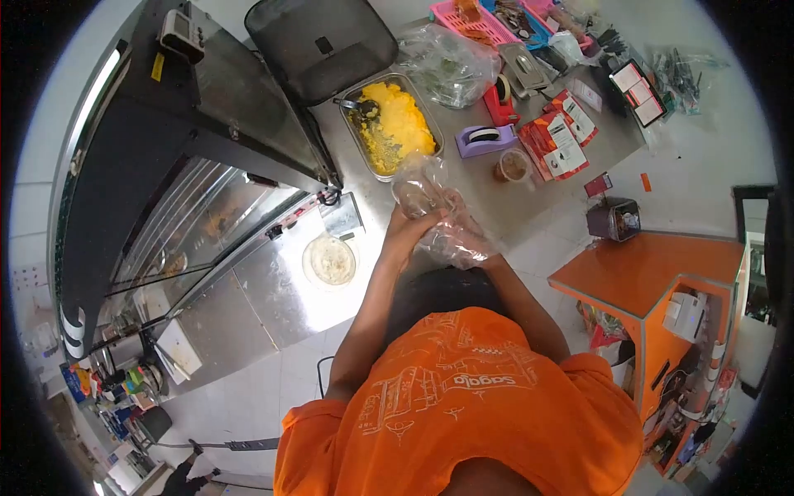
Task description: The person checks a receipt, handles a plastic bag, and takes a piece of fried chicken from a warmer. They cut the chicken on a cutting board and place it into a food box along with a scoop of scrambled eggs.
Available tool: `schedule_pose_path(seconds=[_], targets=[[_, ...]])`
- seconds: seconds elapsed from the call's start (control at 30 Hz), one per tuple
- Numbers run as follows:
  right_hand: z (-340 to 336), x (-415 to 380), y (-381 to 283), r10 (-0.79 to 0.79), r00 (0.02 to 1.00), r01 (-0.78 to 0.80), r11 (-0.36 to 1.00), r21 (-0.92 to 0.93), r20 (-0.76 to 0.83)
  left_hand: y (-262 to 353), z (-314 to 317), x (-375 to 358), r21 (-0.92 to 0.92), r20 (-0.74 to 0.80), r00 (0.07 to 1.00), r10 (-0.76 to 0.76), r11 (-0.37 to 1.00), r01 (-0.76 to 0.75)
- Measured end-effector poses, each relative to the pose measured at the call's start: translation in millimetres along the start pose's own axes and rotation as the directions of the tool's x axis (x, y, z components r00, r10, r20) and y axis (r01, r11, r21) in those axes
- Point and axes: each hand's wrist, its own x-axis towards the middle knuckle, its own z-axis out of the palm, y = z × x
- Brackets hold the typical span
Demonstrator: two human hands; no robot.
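The scene is brightly lit, with cool white light. The strongest glare burns out part of the grey stainless-steel counter [311,307] around the round, pale-filled container [332,261], washing out the surface there. Small highlights glint on the crumpled clear plastic bag [420,175], and the black-framed glass cabinet [207,217] carries streaky reflections. Wide-angle distortion bends straight edges outward, black surrounds the circular view, and small items at the lower left look soft.
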Motion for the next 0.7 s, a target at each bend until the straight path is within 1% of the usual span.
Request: schedule_pose_path(seconds=[0.03, 0.07, 0.1, 0.13, 0.17, 0.2, 0.23, 0.27, 0.3, 0.33, 0.37, 0.4, 0.47, 0.5, 0.53, 0.57, 0.6, 0.63, 0.67, 0.7], targets=[[6, 1, 3, 0.107, 0.994, -0.106, 0.981, 0.165, -0.001, -6, -8, 0, -0.059, 0.004, 1.0, -0.013, 0.998, 0.013], [12, 2, 7, 0.213, 0.977, -0.205, 0.923, 0.326, 0.013, -12, -16, 0, -0.115, 0.011, 1.0, -0.028, 0.993, 0.029], [17, 4, 14, 0.214, 0.977, -0.206, 0.921, 0.329, 0.012, -21, -26, 4, -0.113, 0.011, 0.999, -0.031, 0.993, 0.032], [21, 6, 22, 0.134, 0.989, -0.13, 0.989, 0.069, -0.061, -30, -34, 9, -0.198, -0.008, 0.997, -0.078, 0.977, 0.075], [25, 6, 23, 0.039, 0.993, -0.06, 0.978, -0.201, -0.11, -30, -36, 10, -0.283, -0.021, 0.991, -0.129, 0.952, 0.117], [24, 4, 23, 0.04, 0.993, -0.062, 0.978, -0.201, -0.112, -29, -37, 12, -0.283, -0.019, 0.991, -0.131, 0.952, 0.12], [22, 1, 21, -0.144, 0.99, 0.119, 0.858, -0.499, -0.012, -28, -39, 14, -0.503, 0.048, 0.981, -0.188, 0.844, 0.186], [23, -1, 15, -0.28, 0.95, 0.292, 0.626, -0.724, 0.141, -26, -40, 14, -0.689, 0.125, 0.966, -0.228, 0.681, 0.25], [32, -10, 0, -0.275, 0.951, 0.288, 0.628, -0.723, 0.14, -32, -42, 13, -0.691, 0.123, 0.965, -0.232, 0.678, 0.251], [45, -22, -26, -0.148, 0.986, 0.158, 0.645, -0.747, 0.081, -41, -44, 14, -0.708, 0.147, 0.969, -0.197, 0.664, 0.242], [55, -28, -52, -0.017, 1.0, 0.024, 0.646, -0.763, 0.017, -47, -46, 15, -0.724, 0.17, 0.972, -0.162, 0.649, 0.235], [58, -31, -77, -0.01, 1.0, 0.017, 0.649, -0.76, 0.014, -47, -46, 11, -0.725, 0.168, 0.971, -0.171, 0.646, 0.239], [58, -37, -117, 0.07, 0.982, 0.081, 0.682, -0.727, 0.175, -44, -43, 5, -0.558, 0.055, 0.998, 0.01, 0.83, 0.022], [60, -36, -122, 0.081, 0.981, 0.074, 0.682, -0.728, 0.175, -50, -58, 9, -0.454, 0.119, 0.993, 0.022, 0.89, 0.034], [60, -31, -125, -0.098, 0.995, 0.058, 0.634, -0.771, -0.005, -57, -67, 15, -0.462, 0.118, 0.993, 0.019, 0.886, 0.038], [60, -24, -126, -0.283, 0.943, 0.026, 0.586, -0.81, -0.175, -57, -71, 19, -0.614, 0.116, 0.982, -0.148, 0.766, 0.188], [63, -14, -123, -0.277, 0.944, 0.016, 0.583, -0.812, -0.18, -62, -76, 23, -0.74, 0.146, 0.939, -0.312, 0.595, 0.313], [67, 1, -118, -0.452, 0.881, 0.038, 0.36, -0.932, -0.139, -75, -90, 29, -0.711, 0.252, 0.924, -0.287, 0.593, 0.378], [65, 14, -112, -0.602, 0.797, 0.023, 0.114, -0.993, -0.051, -74, -91, 30, -0.711, 0.26, 0.921, -0.291, 0.588, 0.387], [53, 22, -93, -0.599, 0.799, 0.017, 0.109, -0.994, -0.052, -71, -90, 29, -0.642, 0.222, 0.907, -0.358, 0.646, 0.413]])
